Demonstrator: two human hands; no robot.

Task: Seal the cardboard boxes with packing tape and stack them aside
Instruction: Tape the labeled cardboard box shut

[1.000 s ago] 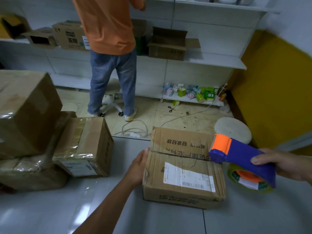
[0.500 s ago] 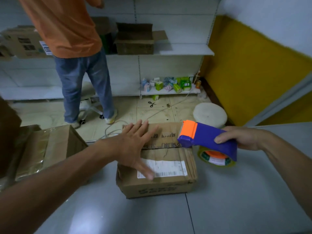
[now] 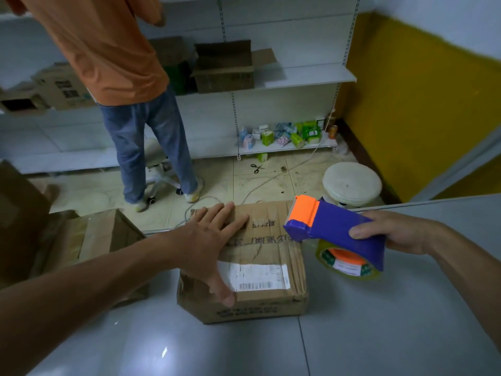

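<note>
Two hands divide the work. The right hand (image 3: 393, 232) is wrapped round the purple body of the tape dispenser (image 3: 336, 229), with its fingers curled over the top and the thumb hidden beneath. That is a firm carrying grip, which a drag along the box would need. The roll of tape (image 3: 344, 264) hangs under the handle, off the box's edge at three o'clock. The orange cutter end points to nine o'clock and sits at the right end of the flap seam. Whether it touches the cardboard I cannot tell.

The left hand (image 3: 208, 240) grips nothing. It lies flat on the cardboard box (image 3: 271, 240) with the fingers straight and spread toward one o'clock and the thumb reaching down to six. I judge it is there to hold both flaps level and stop the box sliding when the tape is pulled. The palm covers the left end of the seam, so it may have to give way as the tape arrives.

The box sits on the grey table (image 3: 352, 335) in front of the person, with a white shipping label (image 3: 257, 276) on its near flap and no tape visible across the seam. Sealing looks about to begin.

At nine o'clock, just beside it, stand the taped boxes (image 3: 95, 240), probably the pile this one will join. Beyond, at eleven o'clock, another person (image 3: 108, 50) in an orange shirt faces the shelves. A white stool (image 3: 352, 183) stands on the floor at one o'clock.
</note>
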